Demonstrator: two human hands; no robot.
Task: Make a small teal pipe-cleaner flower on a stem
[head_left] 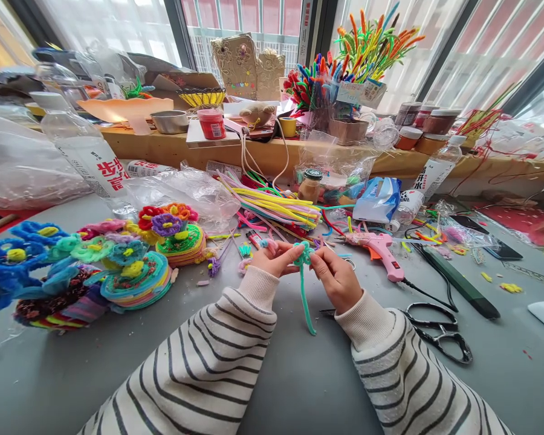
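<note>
Between my two hands is a mint-green pipe-cleaner flower (303,254), a looped head with a long tail hanging down toward the table. My left hand (278,257) pinches it from the left side, thumb and finger closed on the loops. From the right, my right hand (336,273) grips its edge with fingertips pressed together. Just beyond the hands lies a bundle of loose pipe cleaners (276,202), yellow, pink and green. To the right of my right hand rests a pink glue gun (378,251).
Finished pipe-cleaner flowers in pots (136,278) crowd the left side. Black-handled scissors (439,332) and a dark green bar (466,287) lie at the right. A water bottle (84,151) stands at the left. Behind, a ledge (163,145) carries paint jars and a bouquet.
</note>
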